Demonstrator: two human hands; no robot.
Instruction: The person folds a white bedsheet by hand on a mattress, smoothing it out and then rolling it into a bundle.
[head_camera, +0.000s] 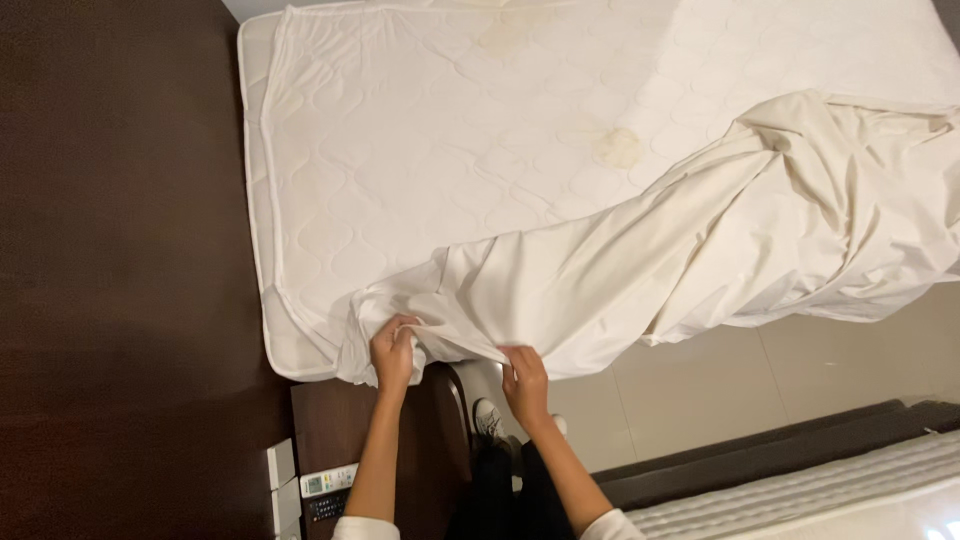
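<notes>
Left hand (393, 352) is closed, fingers bunched around a fold of the white sheet (700, 240) at the mattress (400, 150) corner. Right hand (524, 378) pinches the same edge just beside it, fingers curled shut. The sheet trails crumpled across the bed and over its side. Fingertips are buried in cloth; the nightstand (340, 420) is cut off below

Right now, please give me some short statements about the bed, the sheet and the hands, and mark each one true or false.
1. Both hands, left hand and right hand, grip the white sheet. True.
2. The sheet covers the whole mattress. False: most of the quilted top lies bare.
3. The mattress top shows a yellowish stain. True.
4. A remote control lies on the mattress. False: it lies on the dark bedside table.
</notes>
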